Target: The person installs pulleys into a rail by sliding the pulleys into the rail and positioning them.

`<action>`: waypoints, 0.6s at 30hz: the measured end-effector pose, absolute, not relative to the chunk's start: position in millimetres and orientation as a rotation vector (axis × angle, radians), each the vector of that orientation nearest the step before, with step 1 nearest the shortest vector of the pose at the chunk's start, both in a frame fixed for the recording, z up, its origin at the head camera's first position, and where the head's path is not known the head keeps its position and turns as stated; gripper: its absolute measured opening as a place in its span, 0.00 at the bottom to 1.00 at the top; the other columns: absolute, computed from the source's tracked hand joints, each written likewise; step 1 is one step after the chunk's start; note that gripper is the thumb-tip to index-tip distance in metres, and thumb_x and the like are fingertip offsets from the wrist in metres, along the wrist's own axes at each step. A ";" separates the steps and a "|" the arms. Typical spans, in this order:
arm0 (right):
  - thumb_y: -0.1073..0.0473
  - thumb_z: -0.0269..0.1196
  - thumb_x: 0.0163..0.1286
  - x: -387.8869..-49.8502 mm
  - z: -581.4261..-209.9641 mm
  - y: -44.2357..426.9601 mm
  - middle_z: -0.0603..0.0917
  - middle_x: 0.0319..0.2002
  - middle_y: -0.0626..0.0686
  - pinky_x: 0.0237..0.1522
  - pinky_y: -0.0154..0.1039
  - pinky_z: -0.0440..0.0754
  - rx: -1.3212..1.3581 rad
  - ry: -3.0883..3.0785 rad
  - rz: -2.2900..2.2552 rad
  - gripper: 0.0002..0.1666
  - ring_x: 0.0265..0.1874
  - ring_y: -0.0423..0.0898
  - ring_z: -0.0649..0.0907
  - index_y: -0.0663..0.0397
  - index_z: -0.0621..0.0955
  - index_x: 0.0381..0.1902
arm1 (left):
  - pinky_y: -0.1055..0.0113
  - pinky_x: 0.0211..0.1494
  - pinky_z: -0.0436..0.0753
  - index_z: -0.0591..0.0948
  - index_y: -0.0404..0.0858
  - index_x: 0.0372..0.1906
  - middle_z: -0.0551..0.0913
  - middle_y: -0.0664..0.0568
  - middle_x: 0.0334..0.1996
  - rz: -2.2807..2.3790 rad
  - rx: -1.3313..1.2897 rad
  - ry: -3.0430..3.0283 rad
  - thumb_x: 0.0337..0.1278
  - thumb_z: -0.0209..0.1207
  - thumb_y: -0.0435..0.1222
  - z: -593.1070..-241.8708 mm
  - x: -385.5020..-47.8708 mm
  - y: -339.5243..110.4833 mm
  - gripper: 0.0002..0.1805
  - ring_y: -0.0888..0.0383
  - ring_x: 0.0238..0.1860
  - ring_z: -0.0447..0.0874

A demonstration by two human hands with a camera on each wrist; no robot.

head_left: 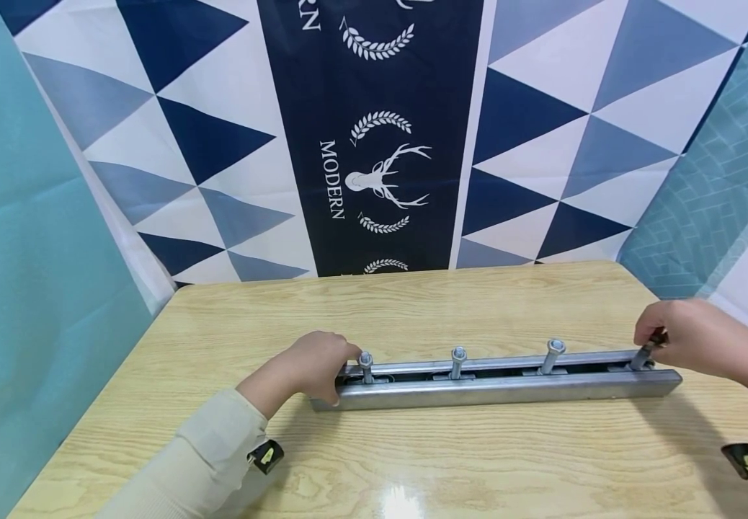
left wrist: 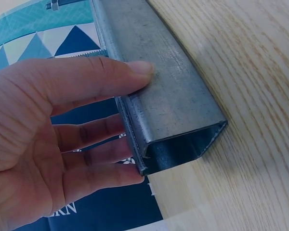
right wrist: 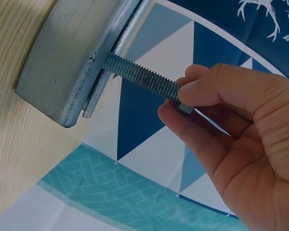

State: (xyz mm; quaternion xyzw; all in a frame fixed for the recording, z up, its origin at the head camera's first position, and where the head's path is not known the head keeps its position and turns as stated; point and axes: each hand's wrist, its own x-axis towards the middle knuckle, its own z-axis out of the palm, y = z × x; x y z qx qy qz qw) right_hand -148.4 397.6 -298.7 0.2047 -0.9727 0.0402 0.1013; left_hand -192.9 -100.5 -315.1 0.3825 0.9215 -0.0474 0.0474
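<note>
A long grey metal strut channel [head_left: 504, 390] lies across the wooden table with its slot facing up. My left hand [head_left: 314, 364] grips its left end; in the left wrist view the thumb presses one side wall of the channel [left wrist: 168, 86] and the fingers reach the slotted side. At the right end, my right hand [head_left: 685, 335] pinches the hex-topped end of a threaded bolt [right wrist: 142, 76] between thumb and fingers. That bolt [head_left: 640, 358] leans and rises from the slot. Three more bolts, one being the middle-left bolt [head_left: 457, 362], stand along the slot, untouched.
The channel rests on a light wood-grain table [head_left: 413, 454]. Behind the table hangs a patterned cloth [head_left: 387, 238] with triangles and a deer print. Teal cloth [head_left: 43, 238] covers the left side. A black band [head_left: 266, 456] hangs by the left sleeve.
</note>
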 end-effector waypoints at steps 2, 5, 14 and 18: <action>0.75 0.70 0.40 -147.4 -298.3 396.4 0.78 0.24 0.40 0.21 0.34 0.74 0.601 -2.873 0.116 0.16 0.20 0.31 0.72 0.50 0.82 0.22 | 0.61 0.43 0.81 0.83 0.41 0.52 0.84 0.55 0.37 -0.140 1.169 2.811 0.29 0.78 0.38 -314.8 -192.8 -100.4 0.33 0.59 0.34 0.79; 0.75 0.71 0.40 -146.6 -297.3 394.6 0.79 0.24 0.41 0.21 0.35 0.74 0.606 -2.879 0.119 0.15 0.21 0.32 0.73 0.51 0.82 0.22 | 0.61 0.43 0.81 0.83 0.40 0.52 0.85 0.54 0.37 -0.129 1.168 2.810 0.29 0.77 0.37 -314.8 -192.3 -100.8 0.33 0.58 0.34 0.79; 0.77 0.70 0.39 -144.4 -300.5 392.3 0.80 0.25 0.43 0.22 0.35 0.77 0.634 -2.827 0.100 0.15 0.22 0.37 0.78 0.54 0.82 0.23 | 0.62 0.42 0.81 0.84 0.41 0.50 0.84 0.56 0.35 -0.095 1.181 2.820 0.30 0.77 0.36 -316.2 -190.8 -103.1 0.31 0.60 0.32 0.78; 0.78 0.69 0.39 -142.0 -304.2 391.6 0.81 0.26 0.45 0.22 0.35 0.78 0.638 -2.785 0.073 0.15 0.22 0.41 0.79 0.56 0.83 0.25 | 0.61 0.40 0.80 0.84 0.40 0.48 0.83 0.55 0.35 -0.057 1.202 2.832 0.31 0.78 0.37 -317.7 -187.7 -107.3 0.28 0.60 0.32 0.77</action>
